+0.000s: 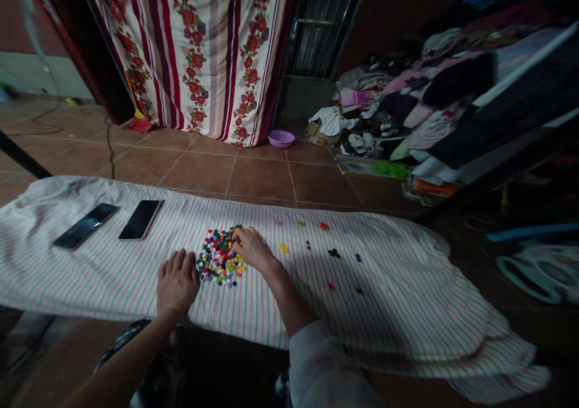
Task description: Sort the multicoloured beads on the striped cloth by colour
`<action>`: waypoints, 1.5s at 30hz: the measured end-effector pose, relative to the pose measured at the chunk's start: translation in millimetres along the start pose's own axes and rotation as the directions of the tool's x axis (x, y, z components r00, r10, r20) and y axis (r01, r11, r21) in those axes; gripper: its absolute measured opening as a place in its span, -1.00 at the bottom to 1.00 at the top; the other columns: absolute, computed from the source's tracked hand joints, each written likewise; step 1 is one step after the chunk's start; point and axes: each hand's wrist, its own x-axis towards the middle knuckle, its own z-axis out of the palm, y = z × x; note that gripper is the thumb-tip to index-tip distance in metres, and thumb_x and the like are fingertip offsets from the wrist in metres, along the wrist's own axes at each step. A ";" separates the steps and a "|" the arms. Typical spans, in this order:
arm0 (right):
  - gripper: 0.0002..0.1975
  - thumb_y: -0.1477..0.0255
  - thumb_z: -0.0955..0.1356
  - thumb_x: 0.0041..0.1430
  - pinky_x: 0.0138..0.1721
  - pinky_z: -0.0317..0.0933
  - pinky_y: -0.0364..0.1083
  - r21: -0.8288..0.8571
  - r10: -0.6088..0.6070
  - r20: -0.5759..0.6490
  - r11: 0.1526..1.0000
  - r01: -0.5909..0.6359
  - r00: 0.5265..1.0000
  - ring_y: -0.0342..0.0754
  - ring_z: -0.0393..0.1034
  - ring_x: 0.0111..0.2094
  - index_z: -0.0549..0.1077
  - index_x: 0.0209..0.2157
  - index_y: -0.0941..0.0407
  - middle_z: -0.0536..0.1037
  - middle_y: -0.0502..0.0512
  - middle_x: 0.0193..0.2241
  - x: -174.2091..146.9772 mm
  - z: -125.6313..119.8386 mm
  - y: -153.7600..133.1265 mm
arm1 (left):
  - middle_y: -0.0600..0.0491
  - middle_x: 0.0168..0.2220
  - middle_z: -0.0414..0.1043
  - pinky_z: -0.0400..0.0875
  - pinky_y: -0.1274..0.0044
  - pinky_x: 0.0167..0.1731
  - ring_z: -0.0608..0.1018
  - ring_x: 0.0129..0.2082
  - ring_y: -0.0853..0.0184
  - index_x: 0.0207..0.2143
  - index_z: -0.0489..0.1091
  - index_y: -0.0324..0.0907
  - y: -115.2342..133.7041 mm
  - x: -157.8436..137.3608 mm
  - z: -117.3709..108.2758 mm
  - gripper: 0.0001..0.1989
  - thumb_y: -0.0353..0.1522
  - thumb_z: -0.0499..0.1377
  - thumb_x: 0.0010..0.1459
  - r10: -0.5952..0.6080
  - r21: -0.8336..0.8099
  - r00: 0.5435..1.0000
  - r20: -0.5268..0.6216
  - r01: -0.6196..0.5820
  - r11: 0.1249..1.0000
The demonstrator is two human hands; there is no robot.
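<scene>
A loose pile of small colourful cube-like pieces (221, 257) lies on a striped cloth (181, 302). My left hand (178, 280) rests flat on the cloth at the pile's left edge, fingers stretched out. Over the pile's upper right side, my right hand (253, 247) has its fingers bent down and pinched together; whatever is between the fingertips is too small to make out. To the right, small groups sorted by colour lie apart: yellow pieces (283, 248), orange pieces (322, 226), black pieces (334, 253), dark blue pieces (358, 257) and red pieces (332, 286).
Two phones, a dark one (85, 226) and one with a pale edge (141, 219), lie on the cloth at left. Beyond are a tiled floor, a flowered curtain (194, 52), a purple basin (281, 139) and a large heap of clothes (407, 94) at right.
</scene>
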 end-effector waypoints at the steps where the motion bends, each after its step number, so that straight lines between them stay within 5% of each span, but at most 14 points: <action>1: -0.82 0.58 0.31 0.21 -0.03 0.16 -0.10 0.015 -0.013 -0.007 1.000 0.014 1.000 -0.05 0.38 -0.11 0.49 -0.21 0.08 0.58 0.05 -0.22 0.0 0.8 0.4 | -0.18 0.17 0.42 0.22 0.23 0.20 0.38 0.23 0.08 0.09 0.41 -0.23 0.1 0.0 -0.4 -0.59 -0.36 -0.03 0.27 0.002 0.010 1.000 0.005 -0.002 1.000; 14: -0.85 0.58 0.39 0.05 -0.08 0.25 -0.11 0.177 0.030 -0.039 0.984 -0.022 0.999 -0.04 0.47 -0.17 0.47 -0.32 0.07 0.62 0.02 -0.26 -6.6 -11.8 -3.0 | -0.18 0.17 0.42 0.25 0.24 0.20 0.39 0.22 0.08 0.10 0.42 -0.26 0.0 0.3 -3.3 -0.56 -0.36 -0.06 0.29 0.025 0.071 0.999 0.038 -0.028 0.997; 25: -0.82 0.60 0.36 0.08 -0.06 0.24 -0.09 0.091 -0.002 -0.097 0.996 0.011 0.995 -0.02 0.46 -0.18 0.49 -0.26 0.09 0.62 0.07 -0.24 -15.8 -23.9 2.1 | -0.18 0.19 0.40 0.25 0.24 0.20 0.38 0.23 0.08 0.11 0.42 -0.26 1.9 1.3 -6.9 -0.56 -0.36 -0.07 0.30 0.007 0.065 0.998 0.065 -0.011 0.998; 45: -0.77 0.60 0.31 0.18 -0.02 0.26 -0.08 0.139 0.138 -0.306 0.985 -0.099 0.942 -0.03 0.50 -0.16 0.59 -0.23 0.11 0.65 0.11 -0.24 -33.7 -54.2 50.9 | -0.17 0.20 0.39 0.27 0.25 0.19 0.39 0.23 0.08 0.13 0.39 -0.26 4.6 2.4 -15.4 -0.55 -0.34 -0.11 0.32 -0.011 0.079 0.993 0.114 0.002 0.997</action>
